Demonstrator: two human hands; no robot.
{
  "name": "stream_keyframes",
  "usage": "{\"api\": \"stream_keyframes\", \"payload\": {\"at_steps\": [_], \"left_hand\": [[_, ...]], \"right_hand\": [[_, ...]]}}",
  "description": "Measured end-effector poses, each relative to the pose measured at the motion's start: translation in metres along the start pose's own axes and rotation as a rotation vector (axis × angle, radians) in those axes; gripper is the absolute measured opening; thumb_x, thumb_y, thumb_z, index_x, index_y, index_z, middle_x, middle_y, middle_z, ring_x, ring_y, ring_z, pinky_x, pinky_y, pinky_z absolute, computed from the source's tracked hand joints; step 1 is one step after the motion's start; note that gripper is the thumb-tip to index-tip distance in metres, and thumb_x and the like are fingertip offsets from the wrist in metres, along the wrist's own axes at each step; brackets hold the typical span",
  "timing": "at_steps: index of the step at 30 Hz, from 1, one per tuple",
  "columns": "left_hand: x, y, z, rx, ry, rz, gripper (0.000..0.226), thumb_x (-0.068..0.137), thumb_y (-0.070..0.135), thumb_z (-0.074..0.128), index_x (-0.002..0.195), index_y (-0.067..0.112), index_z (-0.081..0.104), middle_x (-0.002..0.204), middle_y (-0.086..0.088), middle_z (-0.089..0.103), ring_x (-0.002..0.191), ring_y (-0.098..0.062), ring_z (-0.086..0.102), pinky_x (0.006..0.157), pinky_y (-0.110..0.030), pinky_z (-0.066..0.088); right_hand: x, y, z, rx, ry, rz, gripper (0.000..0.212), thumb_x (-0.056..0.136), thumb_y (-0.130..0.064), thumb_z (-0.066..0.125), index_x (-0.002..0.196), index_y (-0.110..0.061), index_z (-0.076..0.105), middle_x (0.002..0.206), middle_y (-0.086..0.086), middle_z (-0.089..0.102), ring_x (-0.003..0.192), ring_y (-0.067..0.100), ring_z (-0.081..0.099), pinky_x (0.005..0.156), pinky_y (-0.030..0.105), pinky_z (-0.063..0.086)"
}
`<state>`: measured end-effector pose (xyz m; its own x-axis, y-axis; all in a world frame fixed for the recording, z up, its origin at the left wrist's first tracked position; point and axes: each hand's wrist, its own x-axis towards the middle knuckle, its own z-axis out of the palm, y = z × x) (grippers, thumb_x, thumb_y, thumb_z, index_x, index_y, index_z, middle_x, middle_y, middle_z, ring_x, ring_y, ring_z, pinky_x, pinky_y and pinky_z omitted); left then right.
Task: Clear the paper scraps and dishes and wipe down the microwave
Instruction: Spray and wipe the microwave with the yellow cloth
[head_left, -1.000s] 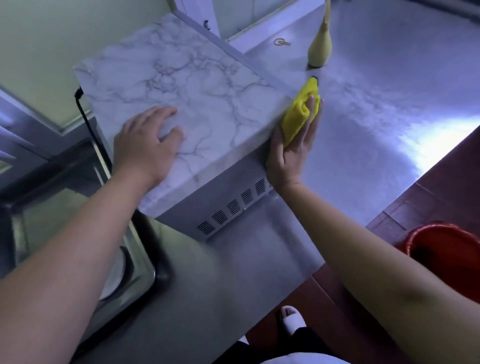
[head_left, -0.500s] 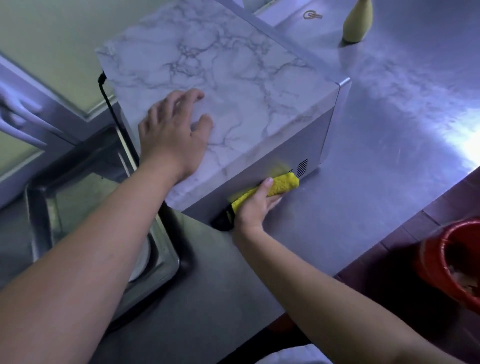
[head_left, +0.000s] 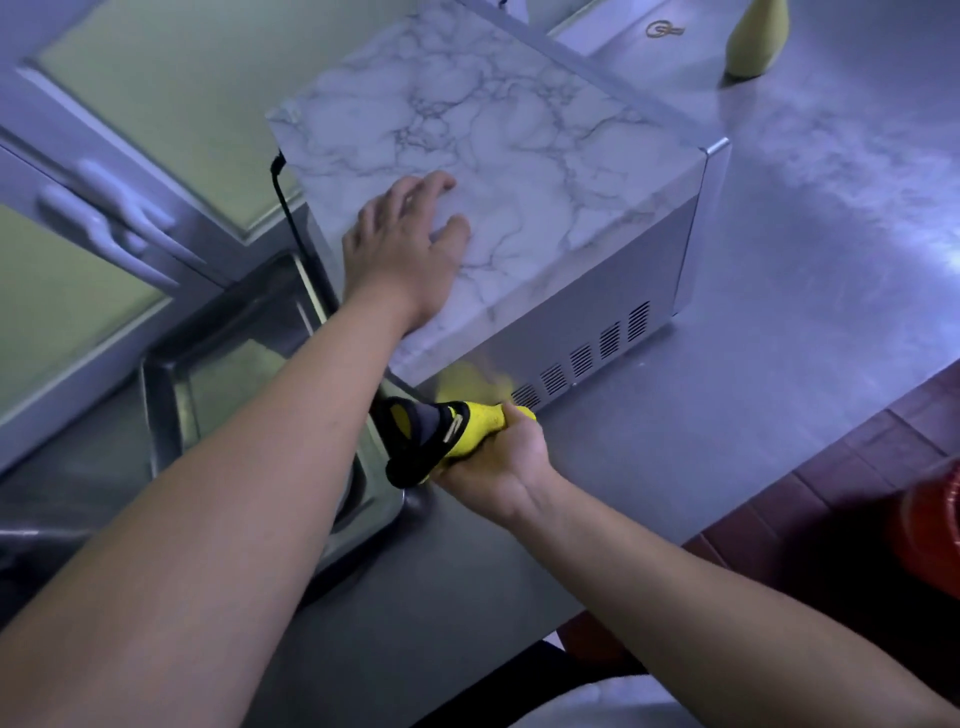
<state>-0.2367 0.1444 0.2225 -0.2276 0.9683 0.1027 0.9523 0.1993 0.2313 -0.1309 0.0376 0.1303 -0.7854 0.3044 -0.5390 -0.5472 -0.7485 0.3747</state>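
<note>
Wiping in progress: left hand (head_left: 402, 244) rests flat atop the marble-topped microwave (head_left: 519, 171) at frame centre, right hand (head_left: 496, 457) grips a yellow cloth (head_left: 475, 423) against its vented side; remaining faces appear outstanding.

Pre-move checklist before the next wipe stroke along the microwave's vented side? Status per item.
1. Left hand lies flat on the microwave top, bracing it: ok.
2. Right hand grips the yellow cloth: ok.
3. Cloth pressed against the side panel: cannot tell, there is a yellow blur at that spot.
4. Counter beside the vents free of objects: ok.
5. Power cord unplugged: cannot tell, its far end is out of view.
6. Bottle stands apart from the microwave: ok.
</note>
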Motion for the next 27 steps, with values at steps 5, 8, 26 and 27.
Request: {"api": "stream_keyframes", "payload": {"at_steps": [5,8,26,27], "left_hand": [[-0.001,-0.001,0.000,-0.006,-0.019,0.008,0.049,0.088,0.054,0.032,0.135,0.047,0.039,0.154,0.015,0.033,0.140,-0.022,0.028,0.111,-0.045,0.021],[-0.001,-0.002,0.001,-0.012,-0.017,0.012,0.049,0.089,0.054,0.032,0.137,0.047,0.039,0.155,0.015,0.032,0.141,-0.022,0.027,0.112,-0.045,0.020],[-0.001,-0.006,0.006,-0.002,0.032,0.034,0.051,0.089,0.056,0.030,0.139,0.046,0.038,0.154,0.014,0.034,0.141,-0.021,0.027,0.114,-0.046,0.020],[0.000,-0.006,0.006,0.001,0.039,0.037,0.051,0.089,0.056,0.030,0.138,0.047,0.038,0.154,0.014,0.034,0.141,-0.021,0.027,0.114,-0.046,0.021]], "right_hand": [[-0.039,-0.028,-0.067,-0.134,-0.004,-0.053,0.065,0.095,-0.055,0.047,0.122,0.000,0.068,0.136,0.021,0.060,0.135,0.038,0.048,0.115,0.057,0.028],[-0.064,-0.055,-0.091,-0.243,0.094,-0.175,0.064,0.094,-0.055,0.052,0.134,-0.006,0.062,0.129,0.018,0.065,0.116,0.037,0.063,0.104,0.053,0.043],[-0.018,-0.157,0.032,-1.347,0.403,-2.106,0.061,0.099,-0.044,0.037,0.155,-0.023,0.023,0.162,0.025,0.015,0.153,0.022,0.011,0.121,0.035,0.010],[-0.011,-0.162,0.026,-1.282,0.423,-2.141,0.062,0.100,-0.047,0.036,0.154,-0.021,0.024,0.161,0.025,0.018,0.153,0.018,0.013,0.120,0.031,0.011]]}}
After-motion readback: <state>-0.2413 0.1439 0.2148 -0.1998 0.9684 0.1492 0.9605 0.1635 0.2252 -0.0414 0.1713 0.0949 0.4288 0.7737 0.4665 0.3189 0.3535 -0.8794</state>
